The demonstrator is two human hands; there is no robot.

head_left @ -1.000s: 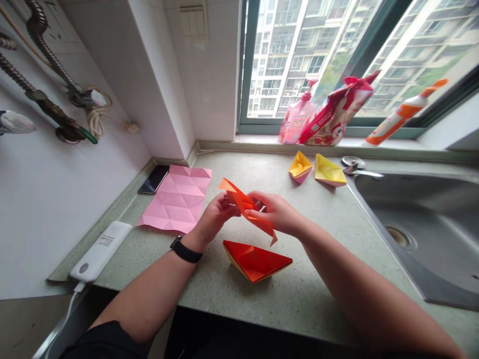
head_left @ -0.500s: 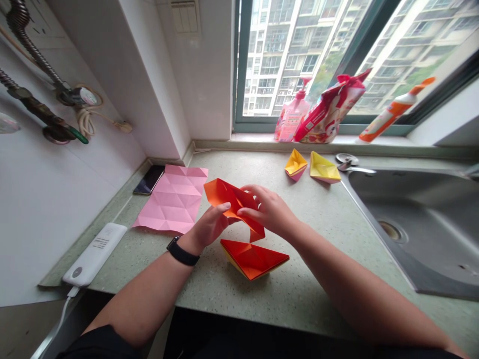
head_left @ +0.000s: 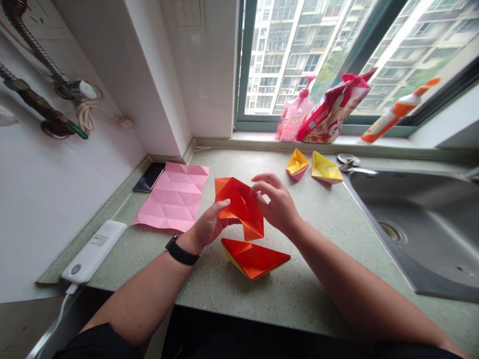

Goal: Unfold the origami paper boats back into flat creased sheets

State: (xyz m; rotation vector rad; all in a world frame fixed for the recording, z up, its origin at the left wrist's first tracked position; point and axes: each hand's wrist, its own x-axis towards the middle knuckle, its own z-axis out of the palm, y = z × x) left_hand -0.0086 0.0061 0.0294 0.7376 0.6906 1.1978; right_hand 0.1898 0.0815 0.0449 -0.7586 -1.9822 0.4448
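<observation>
A folded orange-red sheet of paper (head_left: 239,202), bent along its creases, is held up above the counter. My left hand (head_left: 211,222) grips its lower left side, thumb on the front face and fingers underneath. At the paper's right edge is my right hand (head_left: 277,202), its fingers curled over that edge; the thumb's contact is partly hidden. Just below, on the counter, sits a boat-shaped folded paper piece (head_left: 256,259), red inside and yellow outside. To the left lies a creased pink sheet of paper (head_left: 174,197), spread out.
Two small folded paper pieces, one orange-yellow (head_left: 298,163) and one pale yellow (head_left: 326,168), stand near the faucet (head_left: 357,167). A sink (head_left: 422,209) is at right. A phone (head_left: 149,177) and a corded white power bank (head_left: 94,251) lie left. Bottles and a red bag (head_left: 333,112) line the windowsill.
The orange-red paper has turned and opened out more toward me. My right hand has shifted from its inner folds to its right edge, fingers raised. The left hand keeps its hold.
</observation>
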